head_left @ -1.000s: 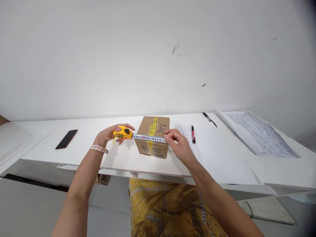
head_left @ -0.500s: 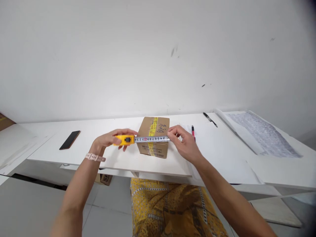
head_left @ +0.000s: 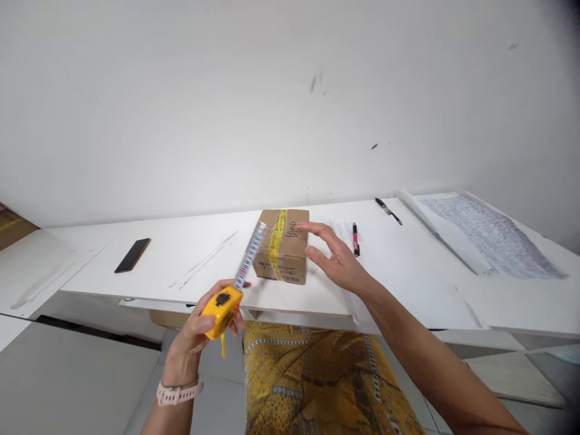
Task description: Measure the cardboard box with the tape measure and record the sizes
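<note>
My left hand [head_left: 199, 323] is wrapped round a yellow tape measure [head_left: 222, 311] in front of the table's edge. Its silver blade [head_left: 250, 254] sticks out, slanting up and away along the left side of a cardboard box [head_left: 292, 241]. Yellow printed tape runs over the box, and dark handwriting marks its top. At the box's right side is my right hand [head_left: 338, 257], thumb and fingers apart and holding nothing. Its fingertips are at the box's right edge; whether they touch it I cannot tell.
On the white table [head_left: 158, 287], a phone [head_left: 132, 255] lies at the left. A red and black pen [head_left: 356, 240] rests on white paper [head_left: 408, 284], with a black pen [head_left: 388, 211] behind. Sheets covered in writing [head_left: 489, 235] lie at the right, before the wall [head_left: 226, 109].
My right hand has let go of the blade's end and opened. My left hand has drawn the tape measure down toward me, turning the blade from level across the box to a slant at its left.
</note>
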Demonstrator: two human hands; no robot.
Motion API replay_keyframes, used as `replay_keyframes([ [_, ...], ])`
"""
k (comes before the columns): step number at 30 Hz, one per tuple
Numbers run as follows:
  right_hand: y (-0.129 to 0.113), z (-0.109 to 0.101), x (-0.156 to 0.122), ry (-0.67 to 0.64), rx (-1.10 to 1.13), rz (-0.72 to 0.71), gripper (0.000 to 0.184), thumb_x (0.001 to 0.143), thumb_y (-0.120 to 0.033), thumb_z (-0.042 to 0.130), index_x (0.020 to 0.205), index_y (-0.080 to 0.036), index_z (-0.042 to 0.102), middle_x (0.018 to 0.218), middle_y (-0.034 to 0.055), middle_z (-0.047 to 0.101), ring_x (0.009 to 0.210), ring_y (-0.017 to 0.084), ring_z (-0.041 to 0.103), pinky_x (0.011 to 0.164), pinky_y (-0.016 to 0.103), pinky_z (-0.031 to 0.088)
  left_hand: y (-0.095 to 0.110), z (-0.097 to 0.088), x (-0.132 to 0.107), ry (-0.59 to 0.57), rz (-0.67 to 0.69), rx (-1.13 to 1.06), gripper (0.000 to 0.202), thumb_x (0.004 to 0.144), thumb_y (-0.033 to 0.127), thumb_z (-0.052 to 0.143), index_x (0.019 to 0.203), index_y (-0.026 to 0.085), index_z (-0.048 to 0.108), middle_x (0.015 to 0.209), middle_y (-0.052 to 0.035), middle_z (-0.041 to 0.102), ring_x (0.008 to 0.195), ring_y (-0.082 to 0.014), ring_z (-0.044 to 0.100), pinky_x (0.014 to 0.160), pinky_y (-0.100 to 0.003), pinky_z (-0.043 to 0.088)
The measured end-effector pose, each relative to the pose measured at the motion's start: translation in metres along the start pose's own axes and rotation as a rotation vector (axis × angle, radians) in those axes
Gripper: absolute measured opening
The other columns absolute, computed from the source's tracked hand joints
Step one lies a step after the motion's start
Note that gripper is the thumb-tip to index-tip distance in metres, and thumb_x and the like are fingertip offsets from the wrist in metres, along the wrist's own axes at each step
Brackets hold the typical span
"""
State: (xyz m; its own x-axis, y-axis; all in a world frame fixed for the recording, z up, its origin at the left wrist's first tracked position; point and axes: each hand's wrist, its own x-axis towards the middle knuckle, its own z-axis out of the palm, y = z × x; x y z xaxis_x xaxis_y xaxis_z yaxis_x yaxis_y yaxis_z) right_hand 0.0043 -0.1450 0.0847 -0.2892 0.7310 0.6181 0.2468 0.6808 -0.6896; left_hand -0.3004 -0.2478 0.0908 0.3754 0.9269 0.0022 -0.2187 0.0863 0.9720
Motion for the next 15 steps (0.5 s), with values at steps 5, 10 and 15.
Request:
replay_keyframes([
  [5,0.044,0.017,-0.007,-0.093,-0.296,-0.104,0.068,0.086,-0.060,0.059,0.145,-0.032,0.041,0.155,0.0104,0.039,0.145,0.034,0.030,0.114,0.057,0.026,-0.020,-0.014,0.027,0.370,0.195,-0.037,0.052,0.069,0.041,0.072,0.114,0.019,0.057,0.140,-0.0174,0.053,0.073,-0.0222,0.071,0.055,-0.032,0.057],
  [10,0.061,0.027,0.004,-0.021,-0.392,-0.179,0.061,0.086,-0.062,0.058,0.136,-0.028,0.052,0.143,0.0123,0.052,0.135,0.033,0.042,0.107,0.052,0.033,-0.048,-0.013,0.062,0.341,0.121,-0.083,0.049,0.072,0.042,0.071,0.112,0.018,0.056,0.125,-0.0150,0.064,0.060,-0.0192,0.069,0.049,-0.030,0.055],
  [15,0.063,0.024,0.034,0.083,-0.299,-0.075,0.039,0.093,-0.050,0.048,0.122,-0.025,0.059,0.127,0.0100,0.063,0.120,0.030,0.051,0.099,0.049,0.039,-0.038,-0.008,0.082,0.245,0.135,-0.057,0.051,0.072,0.043,0.070,0.113,0.016,0.056,0.115,-0.0143,0.069,0.054,-0.0168,0.067,0.047,-0.029,0.053],
])
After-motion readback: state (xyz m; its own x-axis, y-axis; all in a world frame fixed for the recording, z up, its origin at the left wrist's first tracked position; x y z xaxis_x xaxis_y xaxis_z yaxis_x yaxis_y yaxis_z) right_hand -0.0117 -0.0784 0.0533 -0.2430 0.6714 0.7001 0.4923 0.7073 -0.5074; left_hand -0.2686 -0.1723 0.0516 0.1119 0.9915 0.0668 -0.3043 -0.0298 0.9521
